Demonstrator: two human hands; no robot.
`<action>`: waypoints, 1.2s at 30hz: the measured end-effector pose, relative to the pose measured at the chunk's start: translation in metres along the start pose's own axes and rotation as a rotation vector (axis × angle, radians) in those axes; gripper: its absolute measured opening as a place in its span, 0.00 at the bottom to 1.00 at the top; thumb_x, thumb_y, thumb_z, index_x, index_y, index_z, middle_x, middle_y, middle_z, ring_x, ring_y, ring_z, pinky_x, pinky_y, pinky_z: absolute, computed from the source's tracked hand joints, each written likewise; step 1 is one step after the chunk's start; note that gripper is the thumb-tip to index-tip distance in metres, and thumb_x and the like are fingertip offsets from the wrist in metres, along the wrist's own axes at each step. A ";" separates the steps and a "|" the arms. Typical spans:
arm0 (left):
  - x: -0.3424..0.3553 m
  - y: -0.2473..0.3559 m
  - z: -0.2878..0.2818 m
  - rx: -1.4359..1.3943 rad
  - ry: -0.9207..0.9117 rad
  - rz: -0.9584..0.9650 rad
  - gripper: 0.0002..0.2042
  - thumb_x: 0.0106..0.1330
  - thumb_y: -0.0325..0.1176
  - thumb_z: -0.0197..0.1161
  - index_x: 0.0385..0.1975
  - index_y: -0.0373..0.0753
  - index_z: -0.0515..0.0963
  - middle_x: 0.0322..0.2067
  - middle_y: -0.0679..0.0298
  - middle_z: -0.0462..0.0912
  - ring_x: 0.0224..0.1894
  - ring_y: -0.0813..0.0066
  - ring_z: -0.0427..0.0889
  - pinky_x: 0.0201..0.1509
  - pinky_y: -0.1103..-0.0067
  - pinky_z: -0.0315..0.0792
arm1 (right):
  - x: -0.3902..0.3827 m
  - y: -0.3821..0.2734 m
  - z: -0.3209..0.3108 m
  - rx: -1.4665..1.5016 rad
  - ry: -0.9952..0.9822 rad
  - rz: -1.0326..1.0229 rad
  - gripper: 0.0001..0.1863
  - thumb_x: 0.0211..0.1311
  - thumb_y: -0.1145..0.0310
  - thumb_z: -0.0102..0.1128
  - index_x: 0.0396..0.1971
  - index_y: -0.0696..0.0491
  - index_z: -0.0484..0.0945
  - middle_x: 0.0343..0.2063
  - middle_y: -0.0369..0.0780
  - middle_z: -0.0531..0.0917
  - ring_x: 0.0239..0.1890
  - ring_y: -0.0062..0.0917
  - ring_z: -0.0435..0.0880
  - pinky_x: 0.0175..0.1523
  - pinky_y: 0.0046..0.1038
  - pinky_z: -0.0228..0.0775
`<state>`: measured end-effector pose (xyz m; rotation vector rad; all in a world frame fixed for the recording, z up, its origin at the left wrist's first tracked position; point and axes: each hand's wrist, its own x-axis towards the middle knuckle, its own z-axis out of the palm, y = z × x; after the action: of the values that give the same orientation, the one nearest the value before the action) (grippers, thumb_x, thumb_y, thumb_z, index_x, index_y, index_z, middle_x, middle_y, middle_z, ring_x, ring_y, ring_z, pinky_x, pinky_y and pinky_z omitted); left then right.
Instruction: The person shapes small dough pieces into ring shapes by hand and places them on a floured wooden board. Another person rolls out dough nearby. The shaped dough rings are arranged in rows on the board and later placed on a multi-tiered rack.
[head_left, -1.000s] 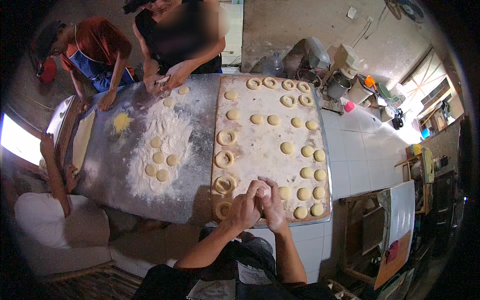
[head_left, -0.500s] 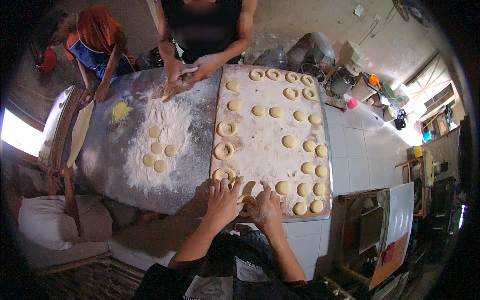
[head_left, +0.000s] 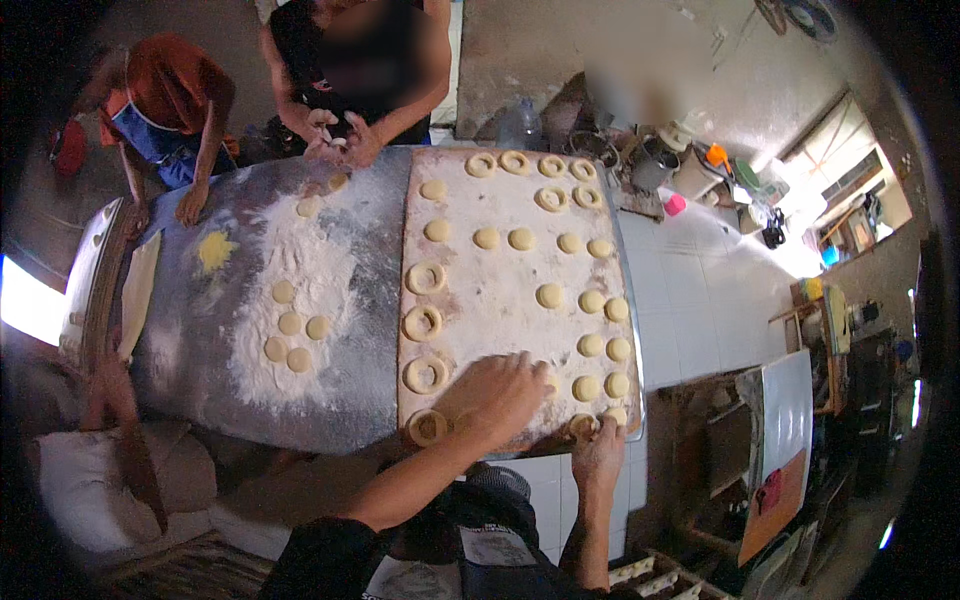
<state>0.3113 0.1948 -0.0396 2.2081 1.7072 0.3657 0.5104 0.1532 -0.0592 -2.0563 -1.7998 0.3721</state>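
My left hand (head_left: 507, 393) reaches rightward over the floured board (head_left: 480, 335). Its fingers curl down at a pale round dough disc (head_left: 551, 388), partly covering it. By the board's front edge, my right hand (head_left: 599, 448) has its fingertips on a dough disc (head_left: 615, 416) near the corner. Another dough piece (head_left: 582, 427) lies against that hand's thumb side, partly hidden. Dough rings stand in a column along the board's left side, the nearest ring (head_left: 427, 427) beside my left forearm. More discs are spread over the right half.
Left of the board is a grey metal table (head_left: 200, 320) with a flour patch (head_left: 325, 255) holding several discs. Across it, one person (head_left: 350, 90) handles dough; another person (head_left: 180, 110) leans over a long dough sheet (head_left: 142, 290). Buckets (head_left: 655, 163) stand beyond the board.
Both hands have moved right, away from the ring at the front left, which now lies open to view. The person opposite has drawn their hands back. My view has shifted slightly.
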 end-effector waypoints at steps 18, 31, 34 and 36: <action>-0.185 -0.229 -0.063 -0.233 0.127 -0.558 0.13 0.65 0.34 0.62 0.47 0.38 0.77 0.46 0.49 0.79 0.49 0.50 0.80 0.51 0.58 0.73 | 0.048 -0.339 0.193 0.516 -0.538 -1.079 0.19 0.55 0.60 0.62 0.46 0.51 0.80 0.39 0.49 0.82 0.43 0.45 0.79 0.51 0.43 0.70; -0.163 -0.282 -0.107 -0.680 0.700 -0.762 0.13 0.68 0.37 0.63 0.42 0.33 0.82 0.32 0.52 0.85 0.33 0.63 0.85 0.39 0.72 0.77 | 0.026 -0.395 0.189 0.944 -1.001 -0.447 0.23 0.59 0.76 0.66 0.51 0.56 0.64 0.35 0.43 0.83 0.35 0.24 0.83 0.40 0.26 0.77; -0.164 -0.274 -0.128 -0.906 0.709 -0.657 0.13 0.65 0.36 0.66 0.42 0.34 0.83 0.35 0.56 0.86 0.38 0.67 0.86 0.43 0.74 0.77 | 0.017 -0.395 0.160 0.926 -0.942 -0.488 0.30 0.58 0.75 0.66 0.57 0.52 0.61 0.38 0.44 0.82 0.37 0.26 0.83 0.44 0.28 0.75; -0.172 -0.268 -0.141 -0.824 0.759 -0.526 0.12 0.64 0.34 0.66 0.42 0.34 0.83 0.36 0.57 0.86 0.38 0.68 0.86 0.44 0.74 0.77 | 0.013 -0.400 0.144 0.725 -0.825 -0.670 0.32 0.57 0.75 0.66 0.60 0.51 0.60 0.37 0.44 0.82 0.38 0.28 0.83 0.46 0.31 0.75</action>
<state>-0.0246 0.1042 -0.0200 1.0191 1.8692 1.5540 0.0944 0.2242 -0.0078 -0.7569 -2.1579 1.5254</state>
